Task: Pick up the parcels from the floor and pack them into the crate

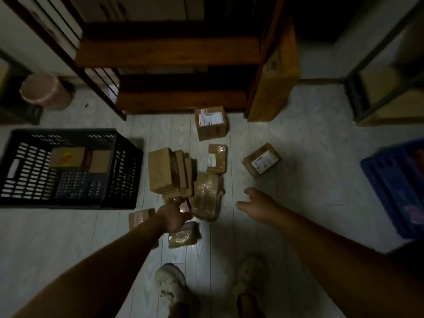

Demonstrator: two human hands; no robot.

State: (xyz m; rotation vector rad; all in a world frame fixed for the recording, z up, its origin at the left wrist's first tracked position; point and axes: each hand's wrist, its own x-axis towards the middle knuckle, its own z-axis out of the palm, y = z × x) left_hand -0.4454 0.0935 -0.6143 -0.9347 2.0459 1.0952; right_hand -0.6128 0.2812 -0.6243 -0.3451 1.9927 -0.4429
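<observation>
Two brown cardboard parcels point(66, 157) already lie in the black perforated plastic crate point(124, 171), which stands on the pale plank floor point(298, 203) well to the left of the left grip point(174, 214). Many more are left: a heap of brown boxes and tape-wrapped packets point(174, 173) just beyond that grip, with labelled boxes point(212, 122) scattered ahead of the right grip point(257, 207), which hangs released, fingers loose. The left grip reaches the heap's near edge; whether it clasps a packet is lost in the dim blur.
</observation>
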